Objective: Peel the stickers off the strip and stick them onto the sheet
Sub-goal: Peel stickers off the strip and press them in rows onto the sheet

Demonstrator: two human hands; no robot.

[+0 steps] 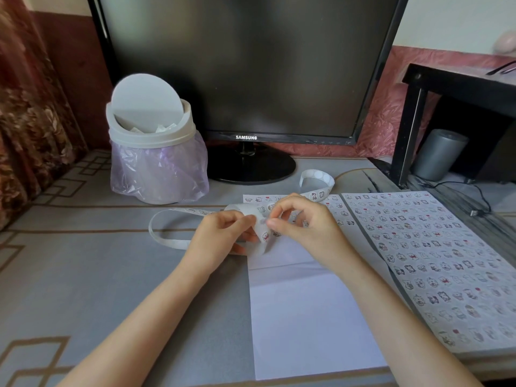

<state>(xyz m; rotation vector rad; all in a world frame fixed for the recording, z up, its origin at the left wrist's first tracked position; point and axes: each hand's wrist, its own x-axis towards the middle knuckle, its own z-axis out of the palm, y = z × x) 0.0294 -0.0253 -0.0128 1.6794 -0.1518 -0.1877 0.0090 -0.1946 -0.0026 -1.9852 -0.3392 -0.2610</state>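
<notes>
Sticker (262, 221) at right hand (304, 227) blurred — unclear if peeled; strip (190, 210) middle hidden under left hand (220, 236).

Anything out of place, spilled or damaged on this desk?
Nothing spilled or damaged. The bin's swing lid stands tipped open, and the strip trails in loose loops across the desk from where the left hand and right hand pinch it.

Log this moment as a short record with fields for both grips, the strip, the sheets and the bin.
left grip: holds the strip
right grip: pinches the strip at its bend
near sheet: mostly blank, stickers along its far end
right sheet: covered in stickers
bin: beside the monitor, lid tilted open
</notes>
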